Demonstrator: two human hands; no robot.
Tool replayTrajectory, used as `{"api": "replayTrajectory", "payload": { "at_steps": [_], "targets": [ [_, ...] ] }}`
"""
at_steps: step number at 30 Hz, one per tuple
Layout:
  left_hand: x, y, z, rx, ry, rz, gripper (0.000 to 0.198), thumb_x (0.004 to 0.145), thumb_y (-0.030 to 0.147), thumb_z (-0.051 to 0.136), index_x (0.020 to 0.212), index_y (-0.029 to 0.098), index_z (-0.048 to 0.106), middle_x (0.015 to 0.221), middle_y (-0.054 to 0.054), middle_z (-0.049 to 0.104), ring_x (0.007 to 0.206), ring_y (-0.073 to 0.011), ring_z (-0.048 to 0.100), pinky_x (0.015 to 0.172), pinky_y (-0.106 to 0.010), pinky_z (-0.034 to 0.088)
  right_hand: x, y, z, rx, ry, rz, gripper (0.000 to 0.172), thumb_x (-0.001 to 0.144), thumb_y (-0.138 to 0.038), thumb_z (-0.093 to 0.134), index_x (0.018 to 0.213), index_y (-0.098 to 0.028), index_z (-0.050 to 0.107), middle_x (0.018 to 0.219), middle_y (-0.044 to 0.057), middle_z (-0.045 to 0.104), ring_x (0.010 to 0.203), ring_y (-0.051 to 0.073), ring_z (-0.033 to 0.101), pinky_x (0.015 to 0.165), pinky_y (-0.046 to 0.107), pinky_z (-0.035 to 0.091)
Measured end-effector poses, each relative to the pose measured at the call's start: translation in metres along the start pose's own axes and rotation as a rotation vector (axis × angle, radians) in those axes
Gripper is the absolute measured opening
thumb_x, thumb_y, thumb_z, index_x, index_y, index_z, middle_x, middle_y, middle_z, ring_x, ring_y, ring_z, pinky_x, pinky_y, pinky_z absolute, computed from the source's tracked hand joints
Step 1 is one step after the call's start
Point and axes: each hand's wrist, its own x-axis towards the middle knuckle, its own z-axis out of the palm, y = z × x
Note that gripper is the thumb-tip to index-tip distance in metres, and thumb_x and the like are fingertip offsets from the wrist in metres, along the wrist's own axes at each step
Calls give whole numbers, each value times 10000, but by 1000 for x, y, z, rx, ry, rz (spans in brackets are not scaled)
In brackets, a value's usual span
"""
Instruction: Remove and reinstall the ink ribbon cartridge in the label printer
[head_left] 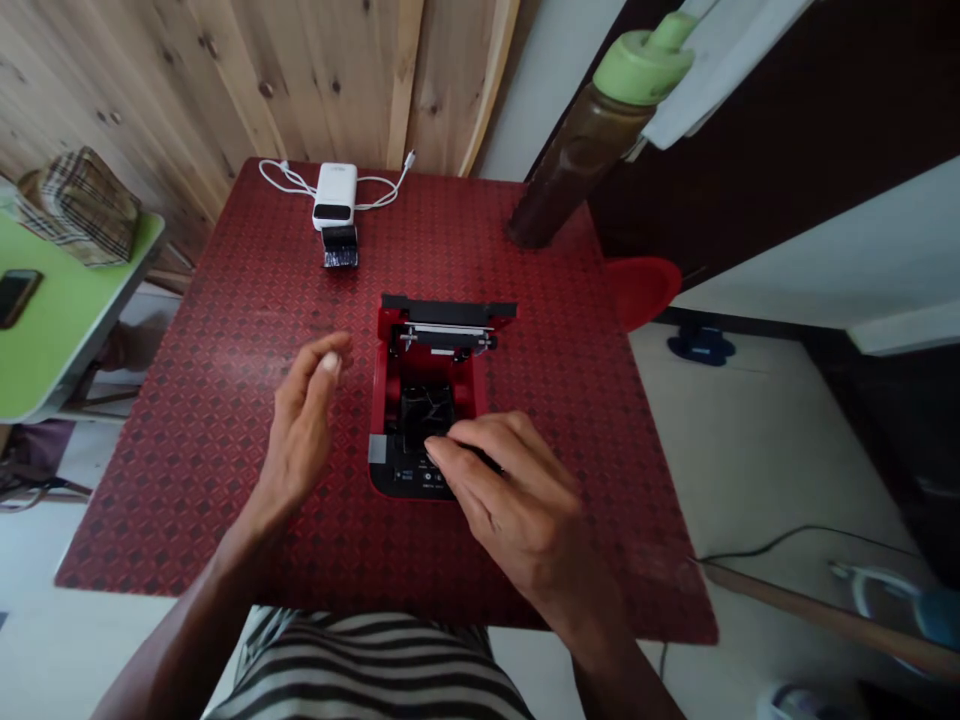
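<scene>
Two bare hands stand on either side of a small red-and-black device, which sits on the red patterned table straight ahead of the person in striped clothing. From where I stand, the right hand is plainly the nearer one: it reaches over the device's near right corner, thumb and forefinger drawn together above the front panel, their tips at the near edge of the open bay. I cannot tell whether anything thin is caught between those tips or whether they only touch. The left hand hangs to the left of the device, apart from it, loosely curled with nothing visible in it.

What counts is the line from that pinch to the bay. The device's long axis runs away from the person, with the front panel at the near end and the raised lid at the far end. Just beyond the right fingertips, a glossy black piece marked with pale lines lies down in the bay. For the left hand, the same bay lies off to the right, across the device's left wall.
</scene>
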Motion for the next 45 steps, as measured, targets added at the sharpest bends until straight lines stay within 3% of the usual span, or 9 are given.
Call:
{"api": "replayTrajectory", "payload": {
  "at_steps": [3,5,7,10,14,19,24,35,45],
  "targets": [
    [38,17,18,-108,17,81,573,1068,777,625,1254,279,842,1376,-107,820,1334,-339,736,1102,-475,573,-11,-3,7,-15,81,-46,179,1073,-4,709,1140,-149,791,995,87,833,899,203,738,820,361,670],
    [57,27,31,-141,18,92,550,1063,786,629,1002,291,861,1256,-93,844,1307,-333,730,1100,-476,569,-16,-3,13,-31,121,-77,157,1058,10,720,1136,-108,790,982,103,831,881,211,737,787,364,662],
    [66,35,41,-171,5,84,561,1016,792,695,799,283,788,1121,-86,846,1245,-320,736,1060,-457,583,-19,-3,17,-56,140,-94,152,1057,17,715,1137,-88,789,971,108,831,869,218,739,773,370,656],
    [62,39,45,-189,-31,77,438,936,584,867,711,258,680,1030,-53,823,1205,-279,741,1055,-401,579,-21,-3,17,-83,141,-100,168,1077,17,677,1164,-78,784,981,111,838,884,229,751,787,384,657],
    [35,35,31,-176,-74,22,201,883,410,902,978,268,796,1193,-51,823,1365,-294,703,1199,-444,530,-22,-4,14,-99,119,-102,205,1097,23,635,1222,-65,771,1026,124,855,924,246,786,812,400,653],
    [-9,19,11,-163,-135,-191,692,837,457,974,1451,285,703,1586,-113,717,1551,-371,618,1292,-558,499,-26,-7,14,-111,112,-89,203,1095,21,656,1241,-70,765,1068,120,875,970,251,816,860,407,646],
    [-29,8,8,-210,-249,-303,692,931,515,905,1518,230,675,1610,-156,719,1549,-384,641,1337,-580,466,-30,-7,13,-106,105,-70,227,1082,28,676,1252,-91,767,1080,101,887,987,242,824,915,411,658],
    [-28,6,9,-196,-235,-281,689,942,523,916,1540,248,712,1607,-127,734,1534,-371,657,1335,-545,471,-37,7,-6,-185,107,106,263,1143,-158,698,1400,-105,719,1190,134,900,1198,275,814,1037,424,586],
    [-30,4,7,-153,-262,-258,658,991,492,882,1591,291,703,1638,-99,723,1530,-360,667,1286,-513,538,-46,7,-2,-188,42,100,307,1156,-153,643,1455,-95,684,1301,156,887,1272,274,809,1085,428,555]
  ]
}}
